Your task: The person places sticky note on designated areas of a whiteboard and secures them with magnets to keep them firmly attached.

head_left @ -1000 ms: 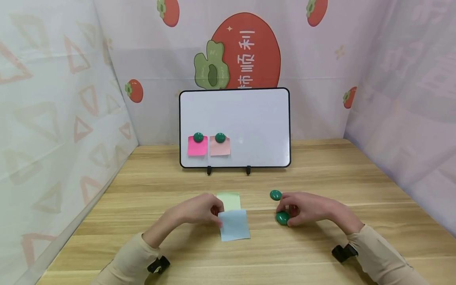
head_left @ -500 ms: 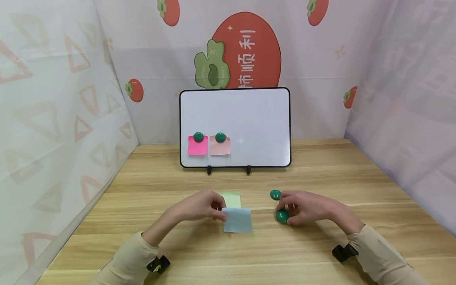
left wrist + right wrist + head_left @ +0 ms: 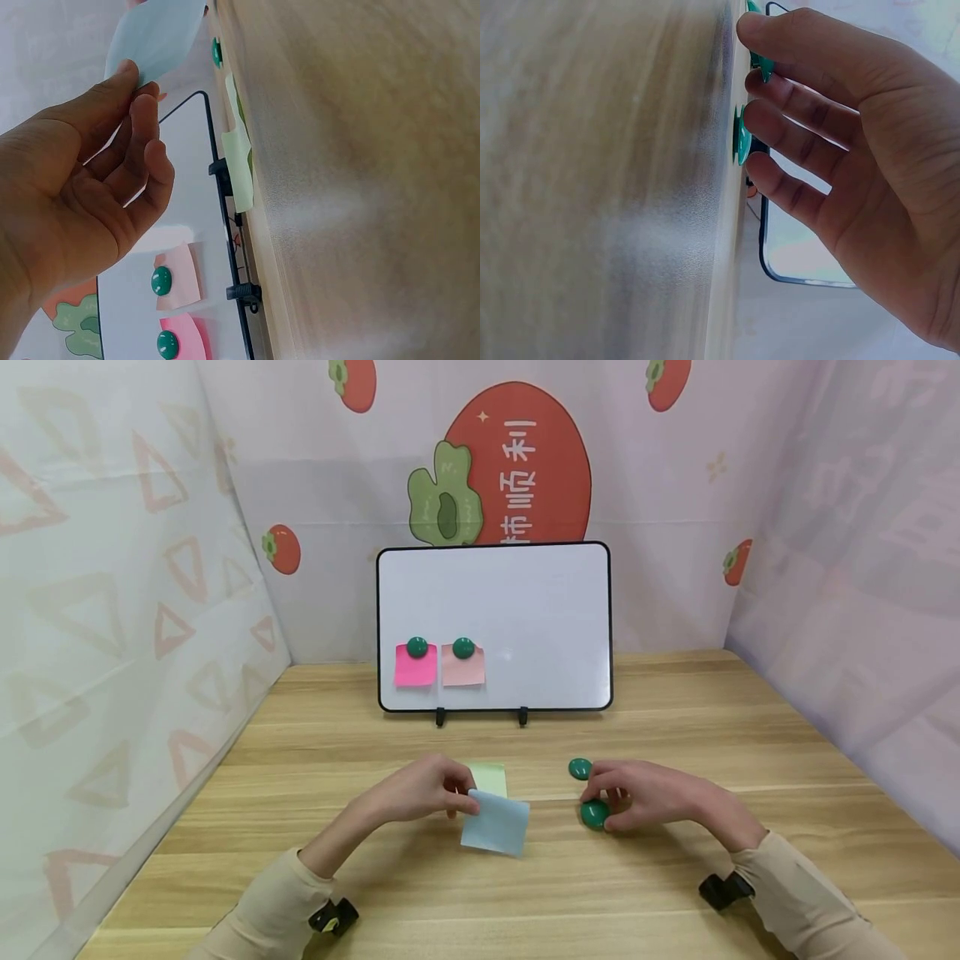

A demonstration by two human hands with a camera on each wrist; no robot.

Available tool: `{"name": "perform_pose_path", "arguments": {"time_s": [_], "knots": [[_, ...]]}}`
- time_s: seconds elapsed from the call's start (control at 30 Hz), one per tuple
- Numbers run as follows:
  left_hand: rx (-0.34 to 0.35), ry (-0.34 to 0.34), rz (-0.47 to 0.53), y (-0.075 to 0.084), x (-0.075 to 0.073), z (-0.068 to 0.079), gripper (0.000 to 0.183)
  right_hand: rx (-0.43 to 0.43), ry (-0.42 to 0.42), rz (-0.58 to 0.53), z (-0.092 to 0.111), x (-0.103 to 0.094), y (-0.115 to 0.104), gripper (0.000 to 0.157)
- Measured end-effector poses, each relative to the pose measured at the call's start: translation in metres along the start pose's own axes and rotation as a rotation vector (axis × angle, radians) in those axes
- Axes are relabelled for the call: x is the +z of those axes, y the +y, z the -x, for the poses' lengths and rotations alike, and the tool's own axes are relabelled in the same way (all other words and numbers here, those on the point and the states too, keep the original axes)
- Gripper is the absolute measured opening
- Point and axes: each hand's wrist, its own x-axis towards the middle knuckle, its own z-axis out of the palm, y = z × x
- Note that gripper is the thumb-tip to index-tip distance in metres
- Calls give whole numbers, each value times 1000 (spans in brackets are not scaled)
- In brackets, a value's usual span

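L hand (image 3: 429,789) pinches the light-blue sticky note (image 3: 497,825) by its upper-left corner, lower ctr. of frame; R hand (image 3: 647,795) pinches a green dome magnet (image 3: 594,814), lower ctr.-right; for best ctrl., hold the note at its edge only, sheet unfolded; grip the magnet by its rim, underside unobstructed.

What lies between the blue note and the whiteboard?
In the head view, the pale green note lies on the table between the blue note and the whiteboard, partly hidden behind the blue note.
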Motion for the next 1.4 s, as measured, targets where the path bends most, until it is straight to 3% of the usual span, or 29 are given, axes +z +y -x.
{"name": "perform_pose_path", "arguments": {"time_s": [0.23, 0.77, 1.4], "knots": [[-6, 67, 13, 1, -1, 0, 8, -14, 11, 13, -1, -1, 0, 29], [11, 122, 13, 1, -5, -6, 10, -28, 31, 40, 0, 1, 0, 29], [62, 248, -31, -1, -23, -47, 11, -44, 57, 66, -1, -1, -1, 30]]}}
